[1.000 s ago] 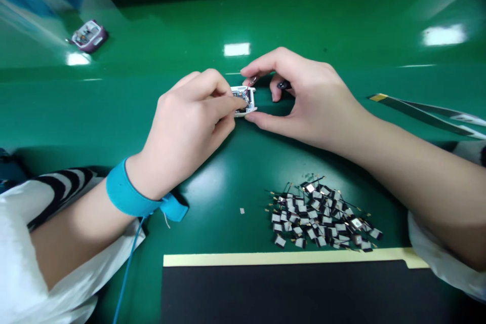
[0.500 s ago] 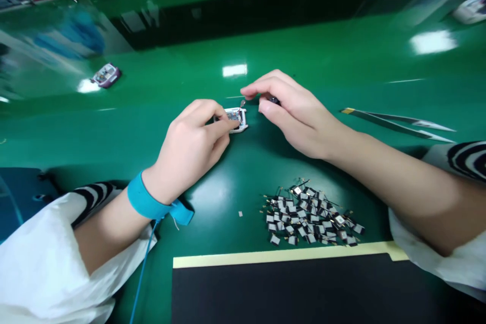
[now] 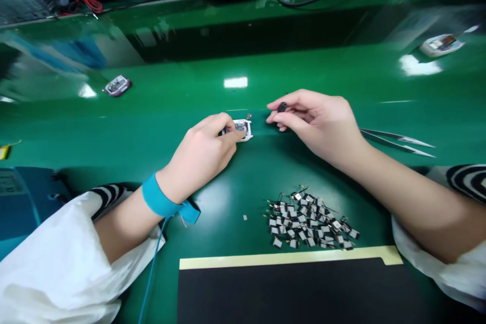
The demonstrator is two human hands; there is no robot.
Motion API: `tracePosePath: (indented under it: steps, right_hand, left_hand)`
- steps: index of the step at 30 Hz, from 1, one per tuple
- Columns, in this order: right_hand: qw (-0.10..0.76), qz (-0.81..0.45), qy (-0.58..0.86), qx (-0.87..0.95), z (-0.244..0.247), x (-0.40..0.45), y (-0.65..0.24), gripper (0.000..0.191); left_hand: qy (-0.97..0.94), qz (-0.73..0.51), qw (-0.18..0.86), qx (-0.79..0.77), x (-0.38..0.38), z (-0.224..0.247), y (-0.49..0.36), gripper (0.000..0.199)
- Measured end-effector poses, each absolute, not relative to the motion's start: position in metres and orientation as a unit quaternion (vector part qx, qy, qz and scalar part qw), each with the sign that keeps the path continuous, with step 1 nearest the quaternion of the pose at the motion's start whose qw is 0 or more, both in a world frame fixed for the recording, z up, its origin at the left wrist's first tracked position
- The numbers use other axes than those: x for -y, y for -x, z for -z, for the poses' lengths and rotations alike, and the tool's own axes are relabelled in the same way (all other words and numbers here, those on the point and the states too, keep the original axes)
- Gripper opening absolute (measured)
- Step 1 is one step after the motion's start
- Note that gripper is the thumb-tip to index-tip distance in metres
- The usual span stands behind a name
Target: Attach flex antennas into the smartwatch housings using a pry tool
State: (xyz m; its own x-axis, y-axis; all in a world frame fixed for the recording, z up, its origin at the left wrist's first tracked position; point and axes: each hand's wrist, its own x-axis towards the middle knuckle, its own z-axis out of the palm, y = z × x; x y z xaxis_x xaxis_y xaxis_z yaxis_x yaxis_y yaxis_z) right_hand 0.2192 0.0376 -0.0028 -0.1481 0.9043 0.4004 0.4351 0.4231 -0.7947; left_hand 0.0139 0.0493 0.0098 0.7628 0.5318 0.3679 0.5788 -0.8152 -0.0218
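Carefully, left hand (image 3: 201,154) pinching white-framed circuit module (image 3: 243,130), right hand (image 3: 317,124) pinching small black part (image 3: 281,107), markings (image 3: 240,126) unreadable

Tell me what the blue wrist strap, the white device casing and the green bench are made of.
The blue wrist strap looks like matte fabric. The white device casing seems moulded plastic, smooth-edged. The green bench looks glossy-coated, perhaps epoxy, given its mirror-like reflections.

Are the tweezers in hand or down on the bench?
Down. The tweezers lie on the green bench, apart from the right hand, which is pinching a small dark part.
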Motion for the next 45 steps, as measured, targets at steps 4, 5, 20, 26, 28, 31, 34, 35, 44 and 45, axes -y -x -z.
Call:
tracePosePath:
  steps: [4,5,20,26,28,31,34,35,44,45]
  right_hand:
    - [0.496,-0.322,0.417,0.690,-0.002,-0.033,-0.203,0.005]
    - [0.494,-0.325,0.407,0.696,-0.001,-0.033,-0.200,0.006]
    - [0.506,-0.264,0.439,0.694,0.008,-0.032,-0.195,0.022]
    - [0.499,-0.257,0.454,0.692,0.010,-0.032,-0.195,0.023]
    - [0.499,-0.263,0.451,0.691,0.010,-0.032,-0.195,0.022]
    - [0.504,-0.271,0.445,0.689,0.011,-0.032,-0.195,0.024]
    - [0.503,-0.272,0.447,0.688,0.011,-0.032,-0.195,0.026]
    - [0.503,-0.273,0.448,0.687,0.011,-0.032,-0.195,0.026]
    - [0.506,-0.266,0.448,0.687,0.010,-0.032,-0.194,0.029]
    - [0.505,-0.268,0.451,0.685,0.009,-0.032,-0.194,0.029]
  left_hand:
    - [0.938,0.168,0.064,0.298,-0.048,-0.011,-0.016,0.024]
    - [0.938,0.167,0.063,0.298,-0.048,-0.011,-0.016,0.025]
    - [0.931,0.145,0.022,0.335,-0.047,-0.011,-0.017,0.026]
    - [0.929,0.148,-0.001,0.340,-0.047,-0.010,-0.018,0.025]
    - [0.927,0.152,-0.012,0.343,-0.047,-0.010,-0.017,0.024]
    - [0.927,0.158,-0.006,0.339,-0.047,-0.009,-0.017,0.024]
    - [0.929,0.159,0.002,0.334,-0.048,-0.008,-0.016,0.026]
    - [0.929,0.159,0.003,0.334,-0.048,-0.008,-0.016,0.026]
    - [0.929,0.163,-0.008,0.332,-0.049,-0.008,-0.016,0.026]
    - [0.929,0.161,-0.011,0.333,-0.049,-0.009,-0.016,0.027]
